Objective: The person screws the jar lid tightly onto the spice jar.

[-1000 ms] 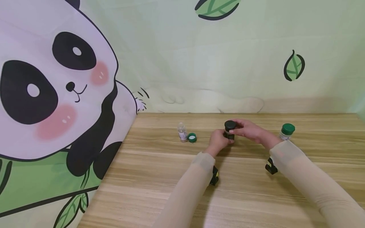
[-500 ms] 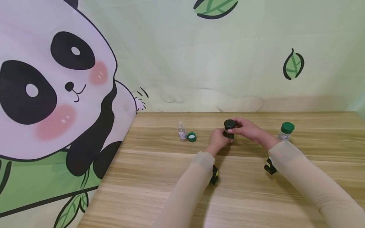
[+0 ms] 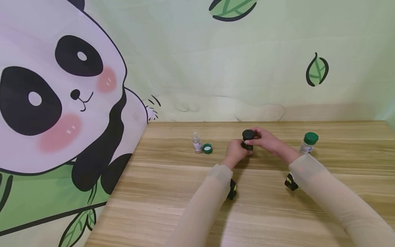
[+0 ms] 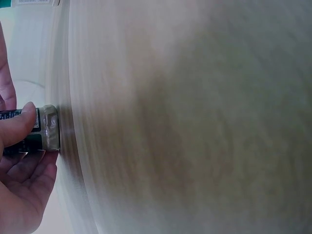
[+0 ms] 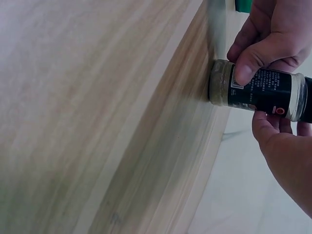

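Observation:
A spice jar with a black lid and black label [image 3: 248, 134] stands upright between both hands in the head view. My left hand [image 3: 237, 152] grips its lower body, the thumb pressed on the label in the right wrist view. My right hand [image 3: 266, 140] pinches the jar's upper end, around the neck just under the lid. Pale contents show at the base of the jar [image 5: 222, 82], which meets the tabletop in the right wrist view. The left wrist view shows the same jar [image 4: 50, 127] at its left edge, partly hidden by fingers.
An uncapped clear jar [image 3: 196, 142] stands at left, with a green cap [image 3: 207, 148] lying beside it, inner side showing. A green-capped jar [image 3: 309, 142] stands near the right forearm. A panda-print cloth [image 3: 197, 68] hangs behind the wooden table [image 3: 148, 192].
Both hands stay on the spice jar. The right wrist and sleeve have shifted slightly left and down, exposing more of the green-capped jar. The jar itself keeps its place.

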